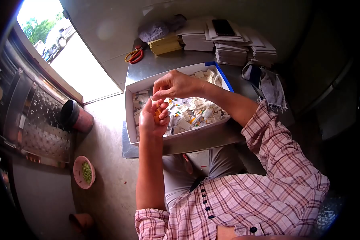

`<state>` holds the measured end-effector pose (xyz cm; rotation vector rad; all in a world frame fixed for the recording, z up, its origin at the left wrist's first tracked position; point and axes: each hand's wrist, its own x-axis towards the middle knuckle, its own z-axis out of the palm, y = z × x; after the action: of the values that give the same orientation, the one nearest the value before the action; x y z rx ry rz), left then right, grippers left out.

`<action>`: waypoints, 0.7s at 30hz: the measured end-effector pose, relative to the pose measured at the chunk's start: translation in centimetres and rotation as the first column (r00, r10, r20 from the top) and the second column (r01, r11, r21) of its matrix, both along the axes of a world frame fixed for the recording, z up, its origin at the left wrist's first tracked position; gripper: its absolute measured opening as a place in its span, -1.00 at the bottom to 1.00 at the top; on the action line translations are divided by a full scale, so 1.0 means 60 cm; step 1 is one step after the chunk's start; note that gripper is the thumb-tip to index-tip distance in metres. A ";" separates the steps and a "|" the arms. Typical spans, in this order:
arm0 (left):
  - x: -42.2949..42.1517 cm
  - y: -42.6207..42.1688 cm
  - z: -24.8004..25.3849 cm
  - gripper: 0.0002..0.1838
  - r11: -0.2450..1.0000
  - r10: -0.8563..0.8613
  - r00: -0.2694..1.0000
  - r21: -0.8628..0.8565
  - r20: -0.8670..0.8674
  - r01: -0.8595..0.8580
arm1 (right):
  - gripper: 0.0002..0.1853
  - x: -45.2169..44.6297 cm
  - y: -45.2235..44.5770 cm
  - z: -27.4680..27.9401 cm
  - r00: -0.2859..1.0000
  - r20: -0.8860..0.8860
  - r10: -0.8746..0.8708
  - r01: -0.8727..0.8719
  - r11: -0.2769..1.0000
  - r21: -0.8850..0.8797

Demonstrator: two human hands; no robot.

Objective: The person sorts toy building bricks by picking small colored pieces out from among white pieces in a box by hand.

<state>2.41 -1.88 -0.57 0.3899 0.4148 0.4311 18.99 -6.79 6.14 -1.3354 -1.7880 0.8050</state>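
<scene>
A shallow white box (129,114) full of loose toy building bricks (186,114), mostly white with some orange and green ones, stands in front of me on a metal table. Over its left side, my left hand (153,120) is curled around several small orange bricks (159,113), palm up. My right hand (178,85) reaches across the box from the right. Its thumb and forefinger are pinched together at the tip of my left thumb, with a small pale piece (151,98) between them, too small to name. The hands meet at the fingertips.
Behind the box lie red-and-orange-handled scissors (135,55), a yellow paper stack (165,45), white paper stacks (231,54) and a black phone (223,27). A cloth (272,89) hangs at the right. On the floor are a bucket (82,120) and a pink basin (77,174).
</scene>
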 end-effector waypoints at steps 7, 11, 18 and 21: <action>-0.005 0.001 -0.013 -0.77 0.993 0.114 0.993 -0.030 -0.025 -0.115 | -0.88 0.033 0.015 -0.072 0.810 0.546 -0.214 0.197 0.976 0.090; -0.002 -0.001 -0.009 -0.77 0.990 0.136 0.989 -0.041 -0.051 -0.138 | -0.92 0.049 0.023 -0.105 0.773 0.584 -0.248 0.244 0.966 0.087; 0.000 0.001 -0.017 -0.76 0.991 0.120 0.993 -0.050 -0.017 -0.120 | -0.92 0.051 0.026 -0.098 0.725 0.618 -0.303 0.251 0.952 0.173; -0.001 0.003 -0.020 -0.75 0.992 0.108 0.994 -0.057 -0.020 -0.109 | -0.85 0.046 0.026 -0.059 0.881 0.367 -0.298 0.281 0.954 0.101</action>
<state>2.34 -1.69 -1.74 0.3153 0.4652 0.5205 21.73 -5.26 2.59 -1.7692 -1.8134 0.3543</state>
